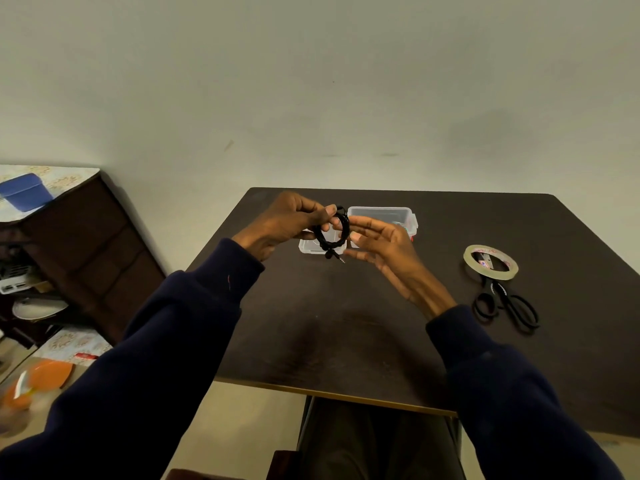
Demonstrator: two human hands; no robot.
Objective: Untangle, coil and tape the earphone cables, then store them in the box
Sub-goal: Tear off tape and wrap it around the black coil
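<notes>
A black earphone cable [333, 233] is wound into a small coil and held above the dark table [346, 323]. Its metal plug hangs from the bottom of the coil. My left hand [284, 223] pinches the coil's upper left side between thumb and fingers. My right hand [388, 251] is just right of the coil with fingers spread, its fingertips at or near the coil's right side. Behind the coil lies a clear plastic box [381, 216] with its lid [313, 247] open to the left.
A roll of clear tape [490, 262] lies on the table's right part, with black scissors [504, 299] partly under it. A dark wooden cabinet [86, 244] stands left of the table. The wall runs along the table's far edge.
</notes>
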